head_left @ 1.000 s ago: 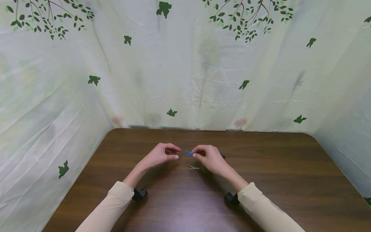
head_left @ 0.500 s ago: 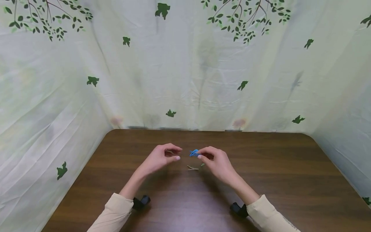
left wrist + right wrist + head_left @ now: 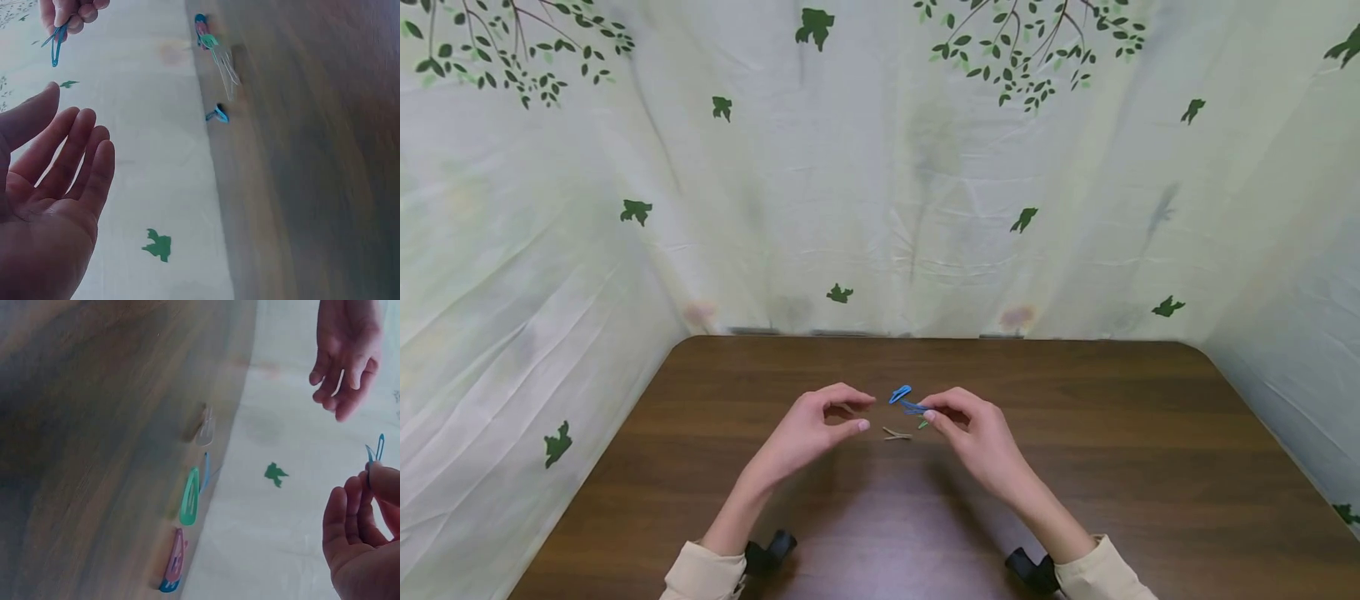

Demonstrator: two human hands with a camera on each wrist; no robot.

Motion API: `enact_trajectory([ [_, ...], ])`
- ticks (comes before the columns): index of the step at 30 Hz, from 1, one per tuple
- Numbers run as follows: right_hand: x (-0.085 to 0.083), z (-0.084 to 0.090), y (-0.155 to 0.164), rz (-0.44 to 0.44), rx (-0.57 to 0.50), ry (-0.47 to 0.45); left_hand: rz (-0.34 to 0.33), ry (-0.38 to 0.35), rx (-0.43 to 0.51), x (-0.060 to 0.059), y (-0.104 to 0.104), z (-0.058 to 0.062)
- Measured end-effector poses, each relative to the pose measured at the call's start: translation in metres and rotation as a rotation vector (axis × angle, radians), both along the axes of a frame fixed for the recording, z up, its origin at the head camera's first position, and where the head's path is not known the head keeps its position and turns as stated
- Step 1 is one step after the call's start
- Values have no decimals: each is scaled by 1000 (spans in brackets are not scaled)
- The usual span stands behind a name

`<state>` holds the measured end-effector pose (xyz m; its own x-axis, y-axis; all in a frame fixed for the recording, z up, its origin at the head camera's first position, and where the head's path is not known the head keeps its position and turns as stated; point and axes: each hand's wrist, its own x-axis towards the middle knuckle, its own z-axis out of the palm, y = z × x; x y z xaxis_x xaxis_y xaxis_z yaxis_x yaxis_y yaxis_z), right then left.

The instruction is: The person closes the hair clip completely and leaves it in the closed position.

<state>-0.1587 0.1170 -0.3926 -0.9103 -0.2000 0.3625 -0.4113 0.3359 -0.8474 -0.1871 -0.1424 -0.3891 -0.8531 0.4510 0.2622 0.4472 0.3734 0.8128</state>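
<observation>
Part of the thin blue hair clip with two narrow arms (image 3: 913, 407) is hidden, because thumb and fingertips of the right hand (image 3: 981, 437) cover its one end. This hand pinches the clip above the brown wooden table (image 3: 1075, 433), between both hands. Long axis of the clip runs sideways in the head view, and its free end points to the left hand (image 3: 812, 423); at this end the two arms stand apart in a small V. The left hand holds nothing, its fingers relaxed and its thumb well apart from them; the left wrist view cuts it at the edge.

On the table lie a second blue hair clip (image 3: 900, 394), a pale V-shaped hair clip (image 3: 897, 435) and a green hair clip (image 3: 189, 499), partly covered by the right hand in the head view. A pink-and-blue hair clip (image 3: 174, 559) shows only in the wrist views.
</observation>
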Motion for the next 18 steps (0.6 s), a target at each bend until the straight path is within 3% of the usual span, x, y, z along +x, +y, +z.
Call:
enact_trajectory([
  [9, 18, 3, 4, 4, -24, 11, -15, -36, 64, 18, 6, 5],
  [18, 35, 7, 5, -13, -59, 50, -37, -28, 106, 31, 13, 10],
])
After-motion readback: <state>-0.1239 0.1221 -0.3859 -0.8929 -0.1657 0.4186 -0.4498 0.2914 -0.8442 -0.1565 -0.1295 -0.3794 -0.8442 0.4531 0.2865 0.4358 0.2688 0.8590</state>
